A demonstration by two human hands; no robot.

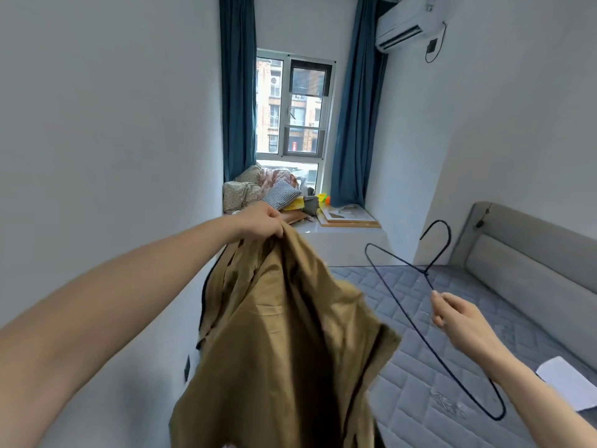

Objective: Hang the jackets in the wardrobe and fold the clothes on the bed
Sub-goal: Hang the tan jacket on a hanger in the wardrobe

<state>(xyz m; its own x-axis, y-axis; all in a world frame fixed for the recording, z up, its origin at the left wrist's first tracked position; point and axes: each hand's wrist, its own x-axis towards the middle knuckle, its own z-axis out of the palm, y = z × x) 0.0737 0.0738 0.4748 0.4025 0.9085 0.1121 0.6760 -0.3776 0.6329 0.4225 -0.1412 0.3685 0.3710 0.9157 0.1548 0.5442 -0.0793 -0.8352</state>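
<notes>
Jacket: lower part cut off by the bottom edge; collar bunched inside the left hand. Hanger: wire hidden where the right hand holds it. Sill clutter: too small to identify. Air conditioner: cropped at top.

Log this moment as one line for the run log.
left hand: grips tan cloth jacket, held up | right hand: holds dark wire hanger | jacket not on hanger | over grey quilted mattress
</notes>
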